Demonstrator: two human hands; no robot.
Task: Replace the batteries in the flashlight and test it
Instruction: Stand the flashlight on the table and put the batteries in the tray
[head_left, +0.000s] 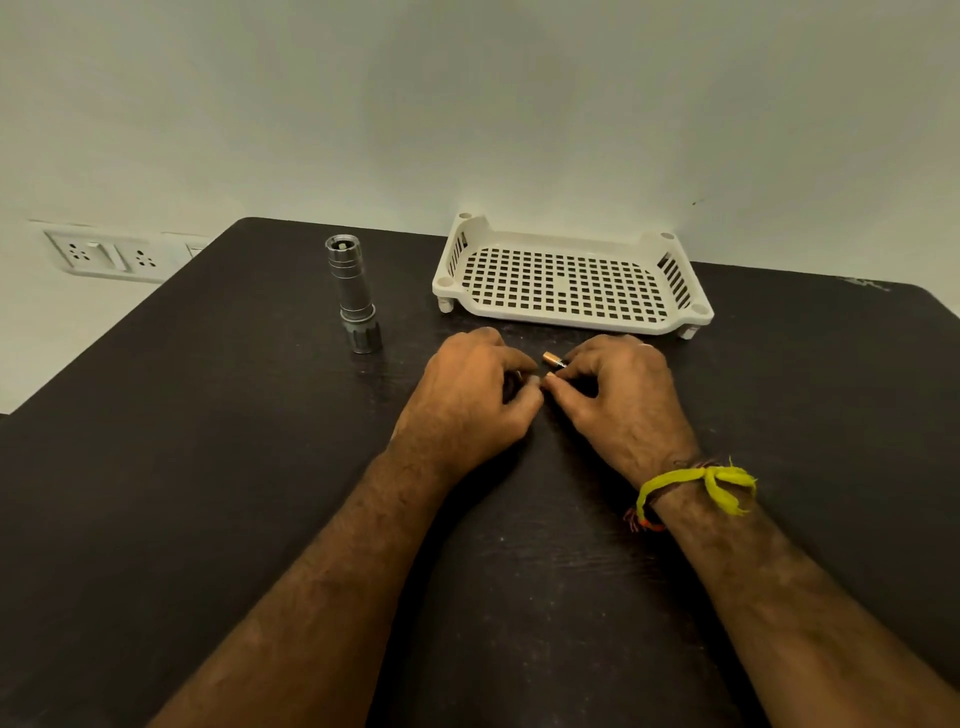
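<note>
A silver flashlight (352, 292) stands upright on its head on the dark table (208, 441), its open rear end facing up with no cap on it. My two hands meet at the table's middle, in front of the flashlight and to its right. My right hand (618, 400) pinches a small copper-topped battery (551, 359) between fingertips. My left hand (467, 400) is curled around something dark and small; its fingers hide most of it, so I cannot tell what it is. The thumbs of both hands nearly touch.
A white perforated plastic tray (566, 278) with short legs stands at the back right, with nothing in it. A white wall socket panel (111, 254) is on the wall at left. The table's left edge runs diagonally near the flashlight.
</note>
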